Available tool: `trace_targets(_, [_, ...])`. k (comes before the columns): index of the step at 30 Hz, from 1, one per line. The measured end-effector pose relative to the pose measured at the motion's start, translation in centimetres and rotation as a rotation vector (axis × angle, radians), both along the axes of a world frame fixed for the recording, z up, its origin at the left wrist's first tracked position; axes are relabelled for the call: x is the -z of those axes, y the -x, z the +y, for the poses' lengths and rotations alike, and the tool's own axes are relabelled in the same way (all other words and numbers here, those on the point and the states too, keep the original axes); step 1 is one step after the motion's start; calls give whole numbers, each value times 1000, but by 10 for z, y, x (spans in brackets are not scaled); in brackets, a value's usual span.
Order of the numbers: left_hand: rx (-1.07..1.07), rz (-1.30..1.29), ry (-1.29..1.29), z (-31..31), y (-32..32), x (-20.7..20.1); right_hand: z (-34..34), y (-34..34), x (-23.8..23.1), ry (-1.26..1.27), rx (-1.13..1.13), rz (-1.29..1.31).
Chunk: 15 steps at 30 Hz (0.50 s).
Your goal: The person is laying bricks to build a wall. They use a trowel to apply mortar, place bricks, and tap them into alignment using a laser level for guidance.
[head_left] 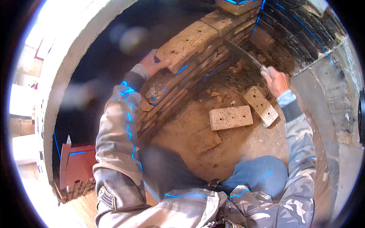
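My left hand is closed on the near end of a tan brick, which lies along the top of a low brick wall. Its thumb presses the side facing me. My right hand grips the handle of what looks like a trowel, its long, flat metal blade pointing up and left. The blade's tip reaches the wall's side, by the far end of that brick. Another brick continues the top course beyond it.
Two loose bricks with holes, one paler and one slanted, lie on the dusty ground before my knees. Broken bits lie near the wall. A blackened wall rises at right. A red panel stands lower left.
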<state>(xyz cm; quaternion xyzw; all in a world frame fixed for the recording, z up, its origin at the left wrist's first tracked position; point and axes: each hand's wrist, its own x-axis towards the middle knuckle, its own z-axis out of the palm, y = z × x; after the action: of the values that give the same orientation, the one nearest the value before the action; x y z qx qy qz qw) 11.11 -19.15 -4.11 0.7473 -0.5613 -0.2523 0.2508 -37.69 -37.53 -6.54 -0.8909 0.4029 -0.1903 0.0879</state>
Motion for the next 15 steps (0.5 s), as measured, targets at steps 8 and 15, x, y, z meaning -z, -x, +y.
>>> trace_targets(8, [-20,-4,-50,1,17,-19,95,-43,-32,-209,-373,36])
trace_targets(15, [-59,-54,21,1,7,-2,74,-78,-66,-150,-387,176])
